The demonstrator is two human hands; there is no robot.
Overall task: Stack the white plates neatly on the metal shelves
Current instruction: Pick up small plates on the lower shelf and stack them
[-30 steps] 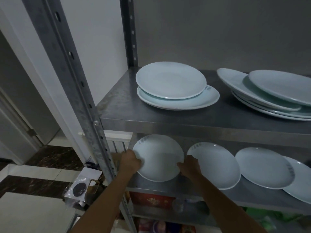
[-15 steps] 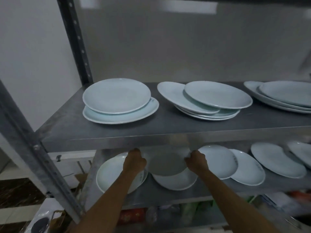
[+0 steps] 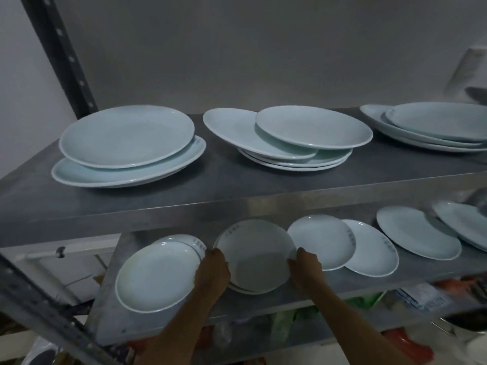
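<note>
Grip: left hand [image 3: 213,270] and right hand [image 3: 307,270] clasp opposite rims of one small white plate [image 3: 255,256], fingers curled over the edge on each side.

Location: lower metal shelf [image 3: 263,304], over a second plate [image 3: 245,291] whose rim shows under its near edge. Whether the two are touching cannot be told.

Head view, lower shelf: two-plate pile [image 3: 155,275] at the left, beside the left hand. An overlapping row of plates [image 3: 369,248] runs off to the right.

Head view, upper shelf [image 3: 237,196]: left pair [image 3: 126,143], middle pile [image 3: 290,138] and right pile [image 3: 434,125], all stacked askew.

Progress, by judgement: early. Two small piles are begun below. The loose row and the three crooked upper piles remain to be squared.
</note>
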